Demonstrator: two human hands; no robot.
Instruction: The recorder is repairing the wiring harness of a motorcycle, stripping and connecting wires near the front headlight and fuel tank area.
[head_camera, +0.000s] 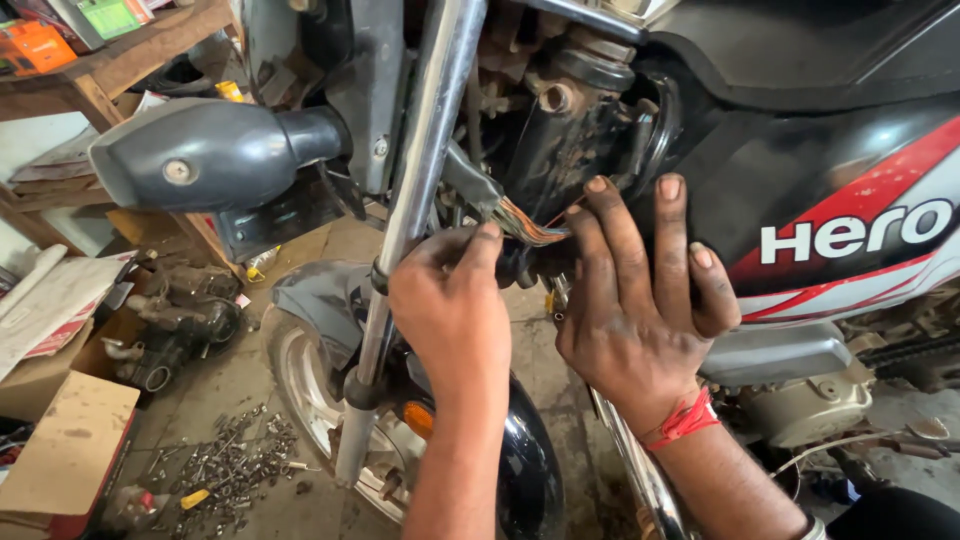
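Multicoloured wire bundle (525, 228) between left hand (455, 300) and right hand (640, 290), beside chrome fork tube (420, 160).

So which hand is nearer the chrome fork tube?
Left. The left hand is right beside the chrome fork tube; the right hand is farther off, past the wire bundle.

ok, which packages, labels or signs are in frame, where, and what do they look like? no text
Orange box: top-left shelf, small, rectangular.
Green-labelled packet: same shelf, right of the orange box, flat.
Cardboard box: floor, bottom left, brown, flaps open.
Tank decal: right side of the motorcycle's fuel tank, white lettering on black, with red and white stripes.
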